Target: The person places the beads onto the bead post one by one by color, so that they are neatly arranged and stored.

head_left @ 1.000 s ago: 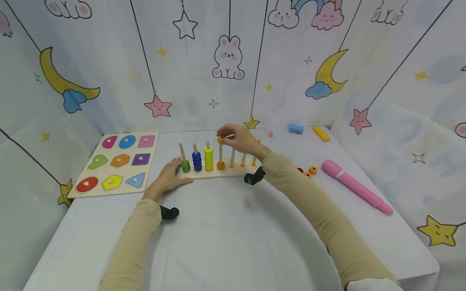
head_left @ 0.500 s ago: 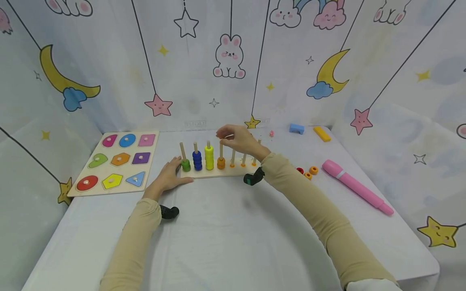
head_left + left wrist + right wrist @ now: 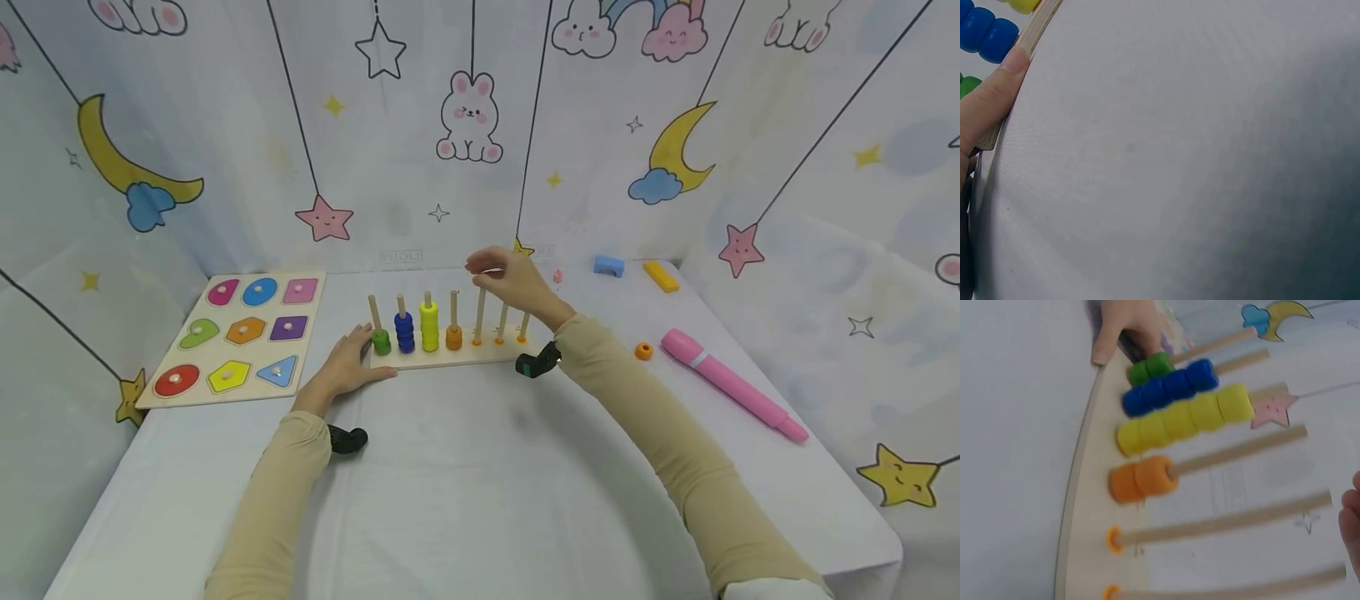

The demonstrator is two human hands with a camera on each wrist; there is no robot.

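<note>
A wooden peg board with upright pegs stands at the table's back middle. Its left pegs carry green beads, blue beads, yellow beads and two orange beads. The bare pegs to their right have thin orange rings at the base. My left hand grips the board's left end, its thumb along the front edge. My right hand hovers by the top of the first bare peg, fingers loosely bent, no bead visible in it. Its fingers barely enter the right wrist view.
A shape puzzle board lies at the left. One loose orange bead and a pink tube-shaped object are to the right of my right arm. A blue block and a yellow block lie at the back right.
An orange bead held at the top of the fourth peg has dropped onto the one below. My right hand has let go and shifted right. My left hand stays put.
</note>
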